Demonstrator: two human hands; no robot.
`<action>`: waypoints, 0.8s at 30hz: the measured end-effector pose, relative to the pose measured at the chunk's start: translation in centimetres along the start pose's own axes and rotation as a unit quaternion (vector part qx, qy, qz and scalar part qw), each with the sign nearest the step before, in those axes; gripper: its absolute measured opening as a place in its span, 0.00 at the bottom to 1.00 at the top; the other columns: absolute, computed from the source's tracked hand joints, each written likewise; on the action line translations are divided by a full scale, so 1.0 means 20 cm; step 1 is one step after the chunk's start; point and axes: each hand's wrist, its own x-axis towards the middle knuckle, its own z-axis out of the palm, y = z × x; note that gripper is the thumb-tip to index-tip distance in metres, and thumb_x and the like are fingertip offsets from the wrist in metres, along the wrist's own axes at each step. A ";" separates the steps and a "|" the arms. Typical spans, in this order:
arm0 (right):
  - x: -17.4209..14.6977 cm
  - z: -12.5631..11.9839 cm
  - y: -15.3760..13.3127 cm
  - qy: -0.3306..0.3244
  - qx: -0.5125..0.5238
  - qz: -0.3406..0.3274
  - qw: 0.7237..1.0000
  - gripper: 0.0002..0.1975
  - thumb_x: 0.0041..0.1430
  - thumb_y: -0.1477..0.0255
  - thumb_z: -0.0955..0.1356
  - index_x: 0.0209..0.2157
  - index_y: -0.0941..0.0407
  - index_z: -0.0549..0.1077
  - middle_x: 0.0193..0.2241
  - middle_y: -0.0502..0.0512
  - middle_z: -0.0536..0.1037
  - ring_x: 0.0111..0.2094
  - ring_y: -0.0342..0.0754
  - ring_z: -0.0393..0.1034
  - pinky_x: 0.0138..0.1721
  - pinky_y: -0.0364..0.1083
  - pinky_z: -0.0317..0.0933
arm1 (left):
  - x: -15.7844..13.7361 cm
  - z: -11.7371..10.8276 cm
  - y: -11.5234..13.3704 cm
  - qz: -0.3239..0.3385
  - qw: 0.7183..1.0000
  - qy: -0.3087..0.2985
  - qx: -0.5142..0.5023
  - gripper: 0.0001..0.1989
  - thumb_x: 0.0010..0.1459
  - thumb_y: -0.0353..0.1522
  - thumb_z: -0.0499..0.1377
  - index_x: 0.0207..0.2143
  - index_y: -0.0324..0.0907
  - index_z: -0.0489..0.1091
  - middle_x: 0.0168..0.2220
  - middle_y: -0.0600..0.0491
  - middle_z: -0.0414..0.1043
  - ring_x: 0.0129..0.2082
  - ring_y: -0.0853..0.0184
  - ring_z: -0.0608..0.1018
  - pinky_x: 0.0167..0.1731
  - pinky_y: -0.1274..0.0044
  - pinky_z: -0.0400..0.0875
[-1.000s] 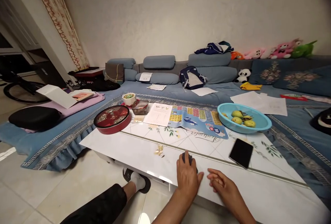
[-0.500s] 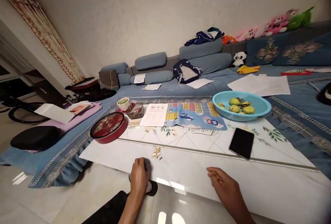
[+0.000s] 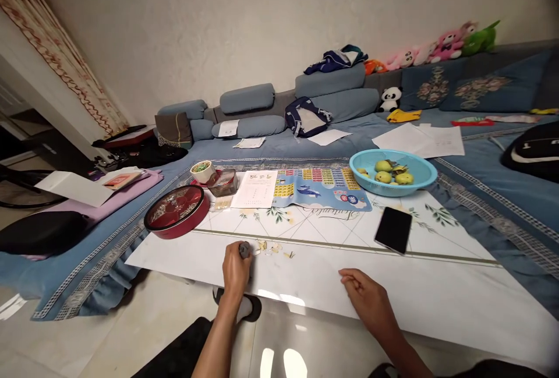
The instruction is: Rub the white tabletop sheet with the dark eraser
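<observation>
My left hand (image 3: 236, 267) is closed around a small dark grey lump (image 3: 244, 248), perhaps a bunched cloth, over the front part of the white table (image 3: 314, 267). Just to the right of it lie several small pale yellow scraps (image 3: 276, 247), spread in a loose row; they look like bits of shell or peel. My right hand (image 3: 364, 296) rests at the table's front edge with its fingers curled together. Nothing shows in it, and it is well apart from the scraps.
A red round snack box (image 3: 201, 215) stands at the left. Behind are a clear box (image 3: 222, 184), a white bowl (image 3: 201, 175), a printed sheet (image 3: 254, 191) and a blue poster (image 3: 305, 194). At the right are a tablet (image 3: 393, 230) and a blue basket (image 3: 430, 183) holding fruit.
My left hand has moved forward with the grey lump, up beside the scraps. The scraps, bunched before, now lie spread out toward the right. My right hand stays nearly still.
</observation>
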 end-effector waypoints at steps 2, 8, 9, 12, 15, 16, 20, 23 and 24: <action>0.00 0.01 -0.01 0.004 -0.019 -0.012 1.000 0.15 0.61 0.58 0.66 0.39 0.49 0.83 0.30 0.52 0.83 0.29 0.51 0.76 0.31 0.47 0.70 | 0.03 0.00 0.01 -0.012 0.998 -0.020 0.051 0.13 0.59 0.25 0.60 0.47 0.41 0.74 0.47 0.42 0.77 0.48 0.53 0.79 0.49 0.66 0.72; 0.00 0.02 -0.02 0.010 -0.052 -0.023 0.998 0.16 0.62 0.58 0.65 0.38 0.49 0.82 0.28 0.51 0.81 0.28 0.51 0.75 0.32 0.47 0.69 | -0.17 0.25 0.33 0.077 0.984 -0.113 -0.110 0.19 0.54 0.21 0.61 0.47 0.44 0.77 0.47 0.48 0.81 0.49 0.58 0.80 0.52 0.69 0.73; 0.00 0.02 -0.02 0.008 -0.049 -0.022 0.999 0.16 0.62 0.58 0.65 0.38 0.49 0.82 0.27 0.50 0.80 0.28 0.50 0.75 0.32 0.47 0.69 | -0.17 0.26 0.34 0.079 0.979 -0.119 -0.148 0.19 0.54 0.22 0.61 0.47 0.44 0.77 0.47 0.49 0.81 0.48 0.59 0.81 0.52 0.70 0.73; 0.00 0.01 -0.03 0.006 -0.042 -0.027 0.999 0.16 0.63 0.59 0.65 0.38 0.50 0.82 0.26 0.51 0.79 0.28 0.50 0.74 0.32 0.47 0.69 | -0.04 0.17 0.24 0.035 0.980 -0.076 -0.181 0.15 0.58 0.28 0.62 0.49 0.44 0.78 0.46 0.50 0.82 0.45 0.61 0.82 0.49 0.71 0.74; -0.01 0.02 -0.03 0.014 -0.048 -0.047 0.998 0.16 0.64 0.59 0.64 0.38 0.50 0.81 0.26 0.51 0.78 0.27 0.49 0.72 0.33 0.47 0.69 | 0.21 0.04 0.03 -0.007 0.996 -0.009 -0.084 0.12 0.60 0.30 0.62 0.46 0.42 0.79 0.42 0.47 0.82 0.43 0.57 0.82 0.46 0.70 0.73; -0.01 0.03 -0.03 0.019 -0.053 -0.051 0.997 0.15 0.64 0.59 0.64 0.38 0.50 0.81 0.26 0.50 0.78 0.26 0.49 0.72 0.33 0.47 0.68 | 0.28 0.02 -0.02 -0.010 0.998 0.004 -0.054 0.11 0.59 0.29 0.62 0.44 0.41 0.79 0.42 0.45 0.82 0.43 0.56 0.81 0.46 0.69 0.73; -0.01 0.05 -0.02 0.028 -0.064 -0.057 0.996 0.15 0.63 0.60 0.64 0.38 0.50 0.81 0.24 0.49 0.76 0.24 0.48 0.70 0.31 0.46 0.67 | 0.28 0.14 0.00 0.006 0.999 0.020 -0.038 0.09 0.58 0.26 0.62 0.41 0.40 0.79 0.44 0.44 0.81 0.46 0.56 0.81 0.49 0.69 0.72; -0.01 0.05 -0.01 0.036 -0.064 -0.067 0.995 0.15 0.63 0.60 0.65 0.38 0.50 0.81 0.24 0.49 0.77 0.25 0.48 0.72 0.32 0.46 0.68 | 0.12 0.35 0.18 0.060 0.990 -0.029 -0.128 0.13 0.56 0.24 0.63 0.43 0.42 0.80 0.46 0.47 0.82 0.48 0.58 0.81 0.52 0.70 0.72; -0.01 0.05 -0.01 0.037 -0.063 -0.068 0.995 0.15 0.63 0.61 0.65 0.38 0.51 0.81 0.24 0.49 0.77 0.25 0.49 0.72 0.32 0.46 0.68 | 0.07 0.39 0.24 0.072 0.981 -0.061 -0.170 0.14 0.56 0.24 0.63 0.44 0.43 0.80 0.46 0.48 0.82 0.48 0.59 0.81 0.52 0.70 0.72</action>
